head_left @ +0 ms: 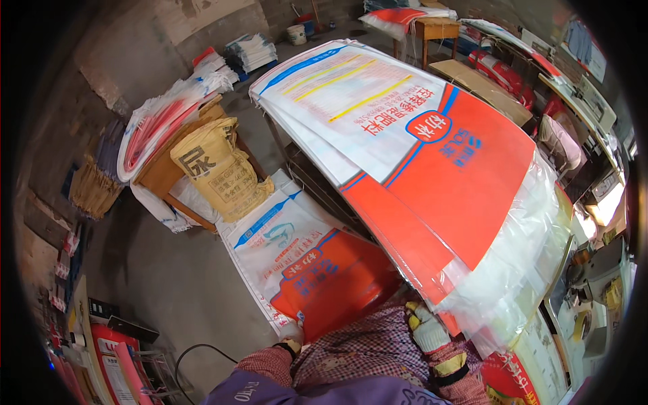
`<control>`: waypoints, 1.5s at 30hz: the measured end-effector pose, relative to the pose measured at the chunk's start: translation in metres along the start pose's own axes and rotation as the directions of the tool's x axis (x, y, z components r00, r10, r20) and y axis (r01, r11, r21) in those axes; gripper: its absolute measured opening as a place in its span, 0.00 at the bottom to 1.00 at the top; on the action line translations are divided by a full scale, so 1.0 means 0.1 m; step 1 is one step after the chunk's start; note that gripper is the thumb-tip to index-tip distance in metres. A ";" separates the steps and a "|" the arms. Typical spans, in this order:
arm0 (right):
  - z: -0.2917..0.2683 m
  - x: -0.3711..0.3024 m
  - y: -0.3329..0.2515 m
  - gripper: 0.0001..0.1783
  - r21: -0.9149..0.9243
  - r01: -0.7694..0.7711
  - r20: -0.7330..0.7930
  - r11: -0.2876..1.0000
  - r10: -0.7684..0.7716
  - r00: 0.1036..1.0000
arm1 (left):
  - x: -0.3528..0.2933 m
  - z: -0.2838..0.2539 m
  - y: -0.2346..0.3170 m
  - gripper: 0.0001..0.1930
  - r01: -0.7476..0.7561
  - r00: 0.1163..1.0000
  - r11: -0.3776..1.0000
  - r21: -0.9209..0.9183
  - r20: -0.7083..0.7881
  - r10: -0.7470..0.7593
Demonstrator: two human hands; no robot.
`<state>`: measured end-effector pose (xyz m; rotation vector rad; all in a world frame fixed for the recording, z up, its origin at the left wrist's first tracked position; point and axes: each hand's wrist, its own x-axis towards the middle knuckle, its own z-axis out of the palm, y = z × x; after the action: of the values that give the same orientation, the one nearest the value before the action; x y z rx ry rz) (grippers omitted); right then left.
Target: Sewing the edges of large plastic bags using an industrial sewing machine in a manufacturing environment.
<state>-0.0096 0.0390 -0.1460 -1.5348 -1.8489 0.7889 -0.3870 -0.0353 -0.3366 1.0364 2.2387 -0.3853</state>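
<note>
My left hand (291,331), in a pale glove, closes on the near left edge of a red-and-white woven sack (344,273). That sack lies on a low pile beside the table, its near end against my checked apron. My right hand (430,332), in a white glove with yellow fingertips, is beside the near edge of the table stack, its visible fingers apart and nothing seen in them. On the table, large red-and-white printed sacks (472,169) lie flat and overlapping. Clear plastic liners (520,256) stick out of their near right ends.
Left of the low pile, a yellow printed sack (223,169) drapes over a wooden table (152,177) stacked with white-and-red sacks (169,125). More folded sacks (250,52) stand at the back. A black cable (185,354) curves at lower left. Machinery (594,304) stands at right.
</note>
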 end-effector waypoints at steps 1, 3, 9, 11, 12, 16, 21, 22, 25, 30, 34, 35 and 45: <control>0.00 -0.02 0.01 0.14 0.005 -0.047 0.012 0.999 0.047 0.999 | -0.04 -0.02 0.04 0.23 -0.008 1.000 1.000 0.018 0.024 0.008; 0.00 -0.08 0.06 0.14 -0.024 -0.143 0.056 0.989 0.144 0.988 | -0.13 -0.03 0.08 0.25 -0.160 0.987 0.977 0.138 0.047 0.155; 0.04 -0.18 0.25 0.21 0.030 0.001 -0.023 1.000 -0.001 1.000 | -0.01 0.01 0.20 0.28 0.109 0.986 0.989 -0.099 -0.117 -0.120; 0.03 -0.19 0.28 0.20 -0.039 0.035 -0.053 0.999 -0.037 0.998 | 0.13 0.06 0.19 0.30 0.110 0.977 0.976 -0.186 -0.159 -0.141; 0.03 -0.19 0.29 0.19 -0.060 0.044 -0.071 0.997 -0.048 0.996 | 0.18 0.10 0.17 0.31 0.121 0.983 0.978 -0.168 -0.115 -0.142; -0.01 -0.20 0.28 0.13 -0.118 0.085 -0.166 0.989 -0.104 0.981 | 0.17 0.33 -0.11 0.32 0.010 0.999 0.991 -0.135 -0.045 -0.017; -0.01 -0.21 0.27 0.09 -0.082 0.117 -0.227 0.990 -0.133 0.965 | 0.16 0.53 -0.21 0.30 -0.013 1.000 0.959 -0.284 0.017 0.019; 0.00 -0.22 0.28 0.09 -0.085 0.122 -0.226 0.989 -0.139 0.964 | 0.22 0.54 -0.17 0.29 -0.021 0.999 0.959 -0.282 -0.036 0.011; 0.00 -0.26 0.32 0.12 -0.092 0.083 -0.177 0.992 -0.099 0.979 | 0.56 0.51 -0.05 0.26 0.148 0.979 0.983 -0.108 -0.125 -0.162; 0.03 -0.30 0.37 0.20 -0.149 -0.001 -0.104 0.989 -0.015 0.994 | 1.27 0.76 -0.29 0.24 0.051 0.993 0.991 0.126 -0.112 -0.037; 0.01 -0.33 0.29 0.11 -0.160 0.076 -0.178 0.984 -0.105 0.979 | 1.55 0.97 -0.59 0.21 -0.310 0.946 0.604 0.734 0.299 0.122; -0.02 -0.34 0.25 0.12 -0.152 0.060 -0.141 0.987 -0.081 0.987 | 1.52 0.89 -0.61 0.19 -0.227 0.972 0.763 0.605 0.192 0.137; -1.06 -0.48 -0.52 0.25 -0.034 -0.282 0.513 0.959 0.259 0.819 | -1.19 -1.99 2.12 0.09 -0.941 0.299 0.290 -0.172 -0.825 0.479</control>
<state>0.0463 -0.0091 -0.0419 -1.6971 -1.9710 1.4877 -0.2513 0.1326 -0.1075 1.8429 1.6806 1.3553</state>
